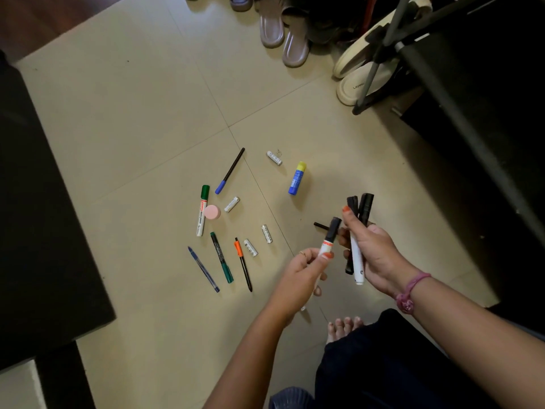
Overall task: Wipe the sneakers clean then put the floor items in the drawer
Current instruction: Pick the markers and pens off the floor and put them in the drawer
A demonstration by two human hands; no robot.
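My left hand [303, 273] pinches a white marker with a black cap [328, 240], held upright above the floor. My right hand [373, 252] grips a bundle of markers [358, 231], black caps pointing up. On the tiles lie a green-capped marker [202, 209], a pink round lid [212, 212], a blue-capped pen [230, 171], a glue stick [297, 178], several small batteries such as one [274, 158], a blue pen [203, 269], a green pen [222, 257] and an orange-clipped pen [243, 264]. White sneakers [361, 75] sit under a rack at top right.
Brown slippers [283, 33] stand at the top centre. A black metal rack [442, 54] fills the right side. Dark furniture [35, 216] borders the left. My bare foot [343, 326] and dark trouser leg are at the bottom right. A small black stick [321, 225] lies near my hands.
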